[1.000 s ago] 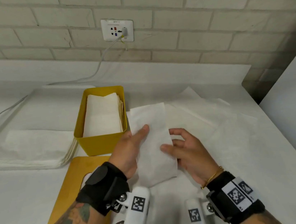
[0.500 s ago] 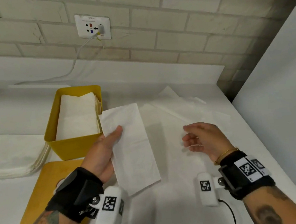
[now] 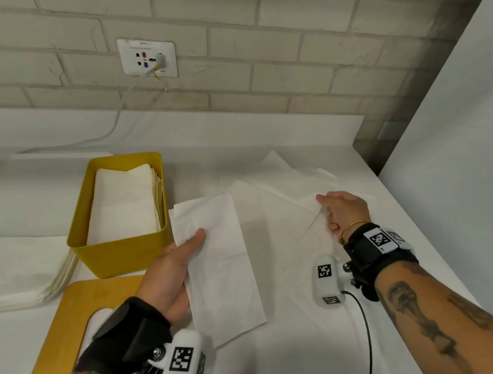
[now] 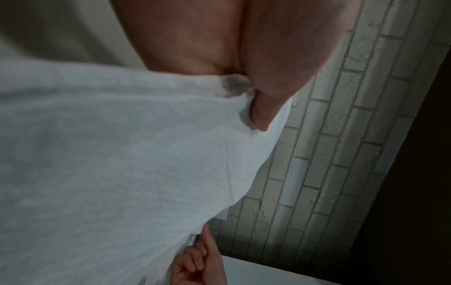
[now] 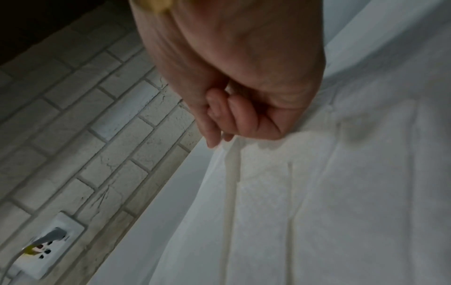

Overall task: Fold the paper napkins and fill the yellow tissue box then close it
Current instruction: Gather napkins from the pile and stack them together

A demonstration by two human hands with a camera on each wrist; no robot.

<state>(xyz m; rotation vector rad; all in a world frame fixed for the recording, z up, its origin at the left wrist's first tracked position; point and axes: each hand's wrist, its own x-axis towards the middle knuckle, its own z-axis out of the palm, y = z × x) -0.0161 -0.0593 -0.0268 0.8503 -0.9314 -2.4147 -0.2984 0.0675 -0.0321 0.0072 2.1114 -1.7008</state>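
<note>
The yellow tissue box (image 3: 113,254) stands open at the left, with a stack of folded napkins (image 3: 128,202) inside. Just right of it, my left hand (image 3: 190,247) holds a folded white napkin (image 3: 222,271) above the table, thumb on top; the fingers below are hidden. The left wrist view shows that thumb (image 4: 263,115) pressed on the napkin (image 4: 122,154). My right hand (image 3: 334,209) is off to the right, fingers curled, pinching the edge of a loose unfolded napkin (image 3: 314,234). The right wrist view shows the curled fingers (image 5: 231,115) at the napkin's edge (image 5: 317,192).
A yellow lid (image 3: 54,334) lies flat in front of the box. A pile of unfolded napkins (image 3: 8,271) sits at the far left. More loose napkins (image 3: 278,173) spread behind my right hand. A brick wall with a socket (image 3: 146,57) runs behind; a white panel (image 3: 468,142) bounds the right.
My right hand has let go of the folded napkin and moved right onto the loose napkins. My left hand keeps the folded napkin alone, beside the box.
</note>
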